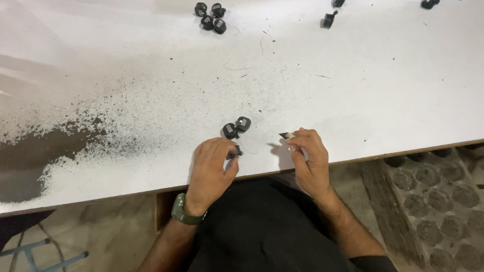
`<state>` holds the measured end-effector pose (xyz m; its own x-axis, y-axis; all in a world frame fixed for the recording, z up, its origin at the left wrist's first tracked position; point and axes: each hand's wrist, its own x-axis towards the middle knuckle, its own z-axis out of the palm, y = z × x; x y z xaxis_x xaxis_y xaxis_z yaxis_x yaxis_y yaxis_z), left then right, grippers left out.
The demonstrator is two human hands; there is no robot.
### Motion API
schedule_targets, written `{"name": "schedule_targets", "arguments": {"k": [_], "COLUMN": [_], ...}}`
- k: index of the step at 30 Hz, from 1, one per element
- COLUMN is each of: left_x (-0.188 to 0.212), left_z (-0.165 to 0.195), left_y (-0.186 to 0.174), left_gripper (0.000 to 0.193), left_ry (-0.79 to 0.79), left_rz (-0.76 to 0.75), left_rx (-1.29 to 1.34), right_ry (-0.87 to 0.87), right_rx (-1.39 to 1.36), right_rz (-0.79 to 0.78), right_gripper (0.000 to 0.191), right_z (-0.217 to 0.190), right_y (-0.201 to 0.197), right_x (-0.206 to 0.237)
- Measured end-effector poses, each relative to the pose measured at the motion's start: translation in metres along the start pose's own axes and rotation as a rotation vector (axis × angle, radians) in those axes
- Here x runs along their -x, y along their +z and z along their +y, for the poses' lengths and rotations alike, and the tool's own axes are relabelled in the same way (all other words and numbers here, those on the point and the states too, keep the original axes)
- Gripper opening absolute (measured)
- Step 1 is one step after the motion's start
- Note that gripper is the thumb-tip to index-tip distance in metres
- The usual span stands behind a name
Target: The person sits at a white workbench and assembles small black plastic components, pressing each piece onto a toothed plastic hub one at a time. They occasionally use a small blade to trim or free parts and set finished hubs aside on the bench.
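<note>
Table [353, 75], white top, is the landmark; everything below is placed against it.

Left hand [212, 168] sits at the table's near edge, fingers curled in, thumb and fingertips pinching a small black part [235, 152]. Part pokes out on the thumb side, hard to read its shape. Green watch [185, 211] on that wrist, just off the table edge.

Right hand [310, 158] also at the near edge, off to the right of the left hand and apart from it. Fingers pressed together around a small blade [286, 135]: dark tip sticks out toward the left hand, pale handle end against the fingers.

Two black caps [236, 127] lie on the table just beyond the left hand, touching each other, each with a light patch on top. Not touching either hand.

Cluster of four black caps [210, 16] at the table's far edge, well apart from the hands. More black pieces [328, 20] further right along that far edge, partly cut off.

Worn patch [45, 146] on the table's left side, paint gone, dark speckle spreading toward the middle.

Black shirt [262, 226] below the near edge, between the forearms. Stone floor [433, 201] shows under the table's right end.
</note>
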<state>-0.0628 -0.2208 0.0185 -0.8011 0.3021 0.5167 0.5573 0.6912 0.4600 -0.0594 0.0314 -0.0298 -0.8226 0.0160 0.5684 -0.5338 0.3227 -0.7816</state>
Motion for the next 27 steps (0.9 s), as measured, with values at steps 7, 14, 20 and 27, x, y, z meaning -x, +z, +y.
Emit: {"name": "schedule_targets", "arguments": {"k": [7,14,20,27], "left_x": [0.017,0.019,0.024,0.032], "left_z": [-0.010,-0.002,0.003,0.002], "left_y": [-0.010,-0.004,-0.003,0.009], "left_gripper": [0.022,0.022,0.039,0.021], "left_ry": [-0.140,-0.064,0.119,0.266], "left_rz": [-0.068,-0.110,0.014,0.106], "left_rx": [0.046,-0.026,-0.040,-0.140], "right_ry": [-0.184,-0.211,-0.192,-0.144], "right_rx": [0.351,0.468,0.491,0.575], "right_rz": [-0.249,-0.409,-0.306,-0.206], "right_gripper": [0.027,0.044,0.040,0.037], "right_z": [-0.019,-0.035,-0.032,-0.031], "right_y": [0.006,0.041,0.044,0.048], "right_x": [-0.015,-0.014,-0.001,0.014]}}
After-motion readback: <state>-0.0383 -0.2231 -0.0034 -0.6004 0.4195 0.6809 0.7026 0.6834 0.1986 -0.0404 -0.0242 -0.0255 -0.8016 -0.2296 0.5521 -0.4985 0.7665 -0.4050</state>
